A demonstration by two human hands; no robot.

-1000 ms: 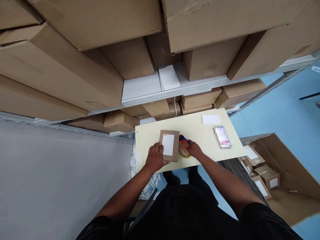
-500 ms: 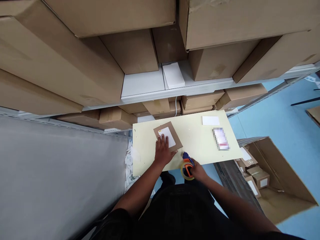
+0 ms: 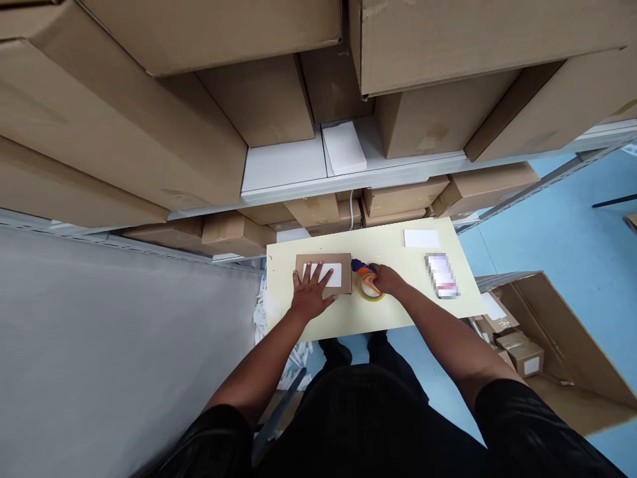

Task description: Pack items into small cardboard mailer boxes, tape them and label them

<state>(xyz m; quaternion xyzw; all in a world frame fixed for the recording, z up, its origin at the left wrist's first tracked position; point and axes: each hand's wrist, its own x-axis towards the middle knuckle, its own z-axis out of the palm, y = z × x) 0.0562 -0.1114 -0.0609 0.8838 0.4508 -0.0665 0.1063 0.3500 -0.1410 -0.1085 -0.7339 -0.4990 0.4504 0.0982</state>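
Note:
A small brown cardboard box (image 3: 344, 264) with a white label (image 3: 335, 274) lies on the pale yellow table (image 3: 388, 249). My left hand (image 3: 310, 291) rests flat on top of it, fingers spread over part of the label. In my right hand (image 3: 389, 279) is a blue and orange tape dispenser (image 3: 365, 268) loaded with a roll of clear yellowish tape (image 3: 371, 295). Its blue head is at the box's right edge; whether it touches the box I cannot tell.
A phone (image 3: 442, 275) and a white card (image 3: 421, 238) lie on the table's right side. Shelves behind carry large cardboard boxes (image 3: 259, 99) and a white pad (image 3: 344, 147). At the right, a big open carton (image 3: 562, 332) holds several small parcels. A grey wall (image 3: 124, 332) stands left.
The box has been turned so its edges line up more with the table. My right hand has brought the tape dispenser forward from the table's front edge to the box's right side.

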